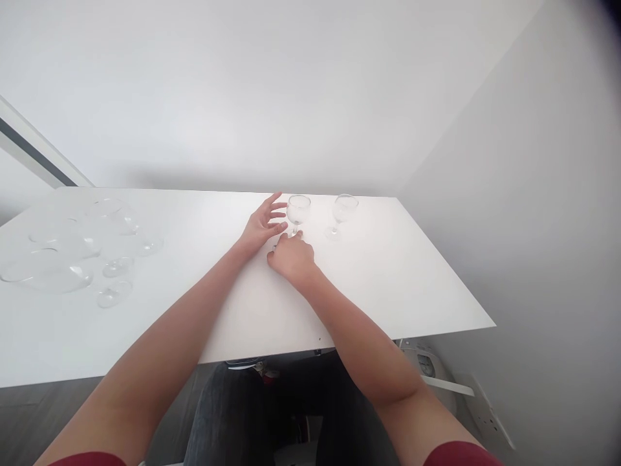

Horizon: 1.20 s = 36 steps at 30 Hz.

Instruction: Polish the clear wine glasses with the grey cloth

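A clear stemmed glass stands upright near the back edge of the white table. My left hand is just left of its bowl, fingers apart and holding nothing. In front of the glass, my right hand is at its stem and base, with fingers curled and partly hidden. A small dark bit shows by the right fingers, too small to name. To the right stands a second stemmed glass, touched by neither hand.
Several clear glass pieces, among them a large one and a small one, are on the left part of the white table. Walls rise behind and at the right. A white appliance is below the table's right side.
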Available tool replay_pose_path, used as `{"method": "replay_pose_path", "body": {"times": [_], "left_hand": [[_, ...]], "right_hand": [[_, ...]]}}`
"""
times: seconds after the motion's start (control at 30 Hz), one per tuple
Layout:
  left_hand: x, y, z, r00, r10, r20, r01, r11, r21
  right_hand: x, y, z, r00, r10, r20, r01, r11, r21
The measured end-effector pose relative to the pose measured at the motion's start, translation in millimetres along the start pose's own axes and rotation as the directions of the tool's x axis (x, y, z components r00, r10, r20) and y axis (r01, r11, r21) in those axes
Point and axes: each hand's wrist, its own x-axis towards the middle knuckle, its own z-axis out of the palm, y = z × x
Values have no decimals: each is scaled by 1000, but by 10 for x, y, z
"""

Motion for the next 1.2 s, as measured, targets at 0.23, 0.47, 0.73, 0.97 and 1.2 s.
{"method": "replay_pose_path", "body": {"times": [0.23,0.47,0.73,0.97,1.2], "left_hand": [[0,-31,22,999,-33,4,34,999,-13],[7,-69,41,993,-107,48,107,994,-12],[-18,-6,59,985,-171,-15,170,985,-35],[82,-243,-8,994,-106,-17,106,994,2],[58,-266,33,994,-84,-69,90,992,93]], "right_hand": [[135,109,44,999,38,-11,-37,995,90],[27,62,-19,995,26,-99,-19,997,69],[-55,59,-139,959,-133,-249,156,985,75],[-86,-132,3,686,-646,-335,661,745,-83],[-208,-590,223,539,-798,-270,829,560,-3]]}}
